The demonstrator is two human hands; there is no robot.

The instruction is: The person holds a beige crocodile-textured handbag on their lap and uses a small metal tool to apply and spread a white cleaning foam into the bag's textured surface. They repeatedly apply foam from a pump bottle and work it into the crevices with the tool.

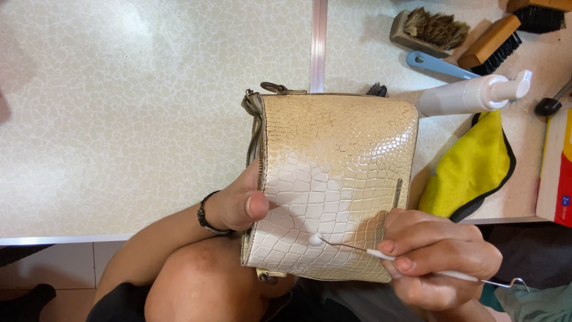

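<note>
— From the head camera, what's at centre?

— A cream, crocodile-embossed handbag (333, 185), held upright over the person's lap, its upper edge against the near edge of the pale crackle-patterned surface (149, 119). The left hand (238, 206) has its grip closed on the bag's zip side, thumb pressed flat on the front panel, a dark beaded bracelet (205, 214) at the wrist.

— And the other hand?

— The right hand (438, 262) pinches a thin white swab stick (381, 255) between thumb and fingertips, grip closed on it. The stick's tip touches a small white dab (314, 240) on the bag's lower front.

— Behind the bag?

— On the surface, a white pump bottle (471, 95) lies on its side, just above a yellow cloth with dark trim (468, 170). Further back sit a wooden brush with pale bristles (429, 28), a wooden brush with black bristles (491, 45) and a blue handle (438, 65) between them.
</note>
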